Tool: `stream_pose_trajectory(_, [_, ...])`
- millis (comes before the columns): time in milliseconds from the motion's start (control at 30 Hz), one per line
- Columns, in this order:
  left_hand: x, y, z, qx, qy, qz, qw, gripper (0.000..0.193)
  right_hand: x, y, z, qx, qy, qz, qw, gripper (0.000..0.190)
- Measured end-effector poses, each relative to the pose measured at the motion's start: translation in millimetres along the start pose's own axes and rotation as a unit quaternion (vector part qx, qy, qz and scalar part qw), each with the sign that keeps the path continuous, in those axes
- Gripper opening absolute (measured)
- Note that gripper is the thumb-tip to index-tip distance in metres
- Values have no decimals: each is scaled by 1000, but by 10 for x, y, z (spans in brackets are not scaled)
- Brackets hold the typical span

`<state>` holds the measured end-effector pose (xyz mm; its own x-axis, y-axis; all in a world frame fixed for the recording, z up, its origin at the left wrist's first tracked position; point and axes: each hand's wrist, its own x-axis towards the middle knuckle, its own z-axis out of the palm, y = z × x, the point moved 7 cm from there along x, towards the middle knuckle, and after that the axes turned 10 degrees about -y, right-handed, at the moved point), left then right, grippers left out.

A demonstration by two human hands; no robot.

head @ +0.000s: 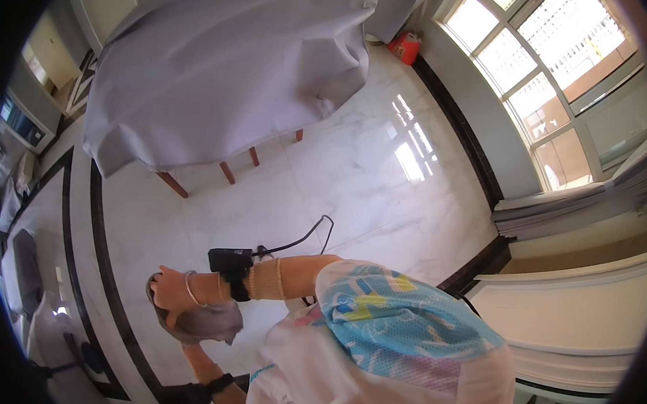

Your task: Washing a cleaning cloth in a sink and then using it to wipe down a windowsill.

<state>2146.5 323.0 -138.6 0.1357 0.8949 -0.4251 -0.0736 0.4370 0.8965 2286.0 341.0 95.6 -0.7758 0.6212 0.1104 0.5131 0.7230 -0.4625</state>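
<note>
My right hand (170, 291) grips a bunched grey-brown cloth (213, 322), its fingers curled over the upper end. The cloth hangs below the right wrist, above the pale floor. My left forearm (202, 363) comes up from the bottom edge toward the underside of the cloth. The left hand itself is hidden behind the cloth, so its grip cannot be seen. On the right wrist are a silver bangle (190, 288) and a strapped black box (230, 260) with a cable (305, 236). A black band (218, 383) circles the left wrist.
A grey cover (225, 81) drapes over furniture with brown legs (227, 173) showing beneath. Glossy marble-look floor tiles (357, 193) have dark border strips. A red plastic jug (405, 48) stands by the window wall. Cream cabinets (570, 308) and a gathered curtain (553, 208) are at the right.
</note>
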Motion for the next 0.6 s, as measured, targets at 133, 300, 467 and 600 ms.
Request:
stream_pose_trajectory(133, [415,181,-11,11,-8,-12,1000,34,308,793,366,344,-208,21,915,42])
stream_pose_trajectory(300, [768,244,-127,18,-10,-48,999,34,787,1906,250,344,-94,80,931,40])
stream_pose_trajectory(467, [1285,477,-65,37,-42,-53,997,34,826,2131,-571,685,212,60,694,33])
stream_pose_trajectory(600, [1602,618,2,40,-73,-52,995,34,1138,1953,-88,857,228,46,460,31])
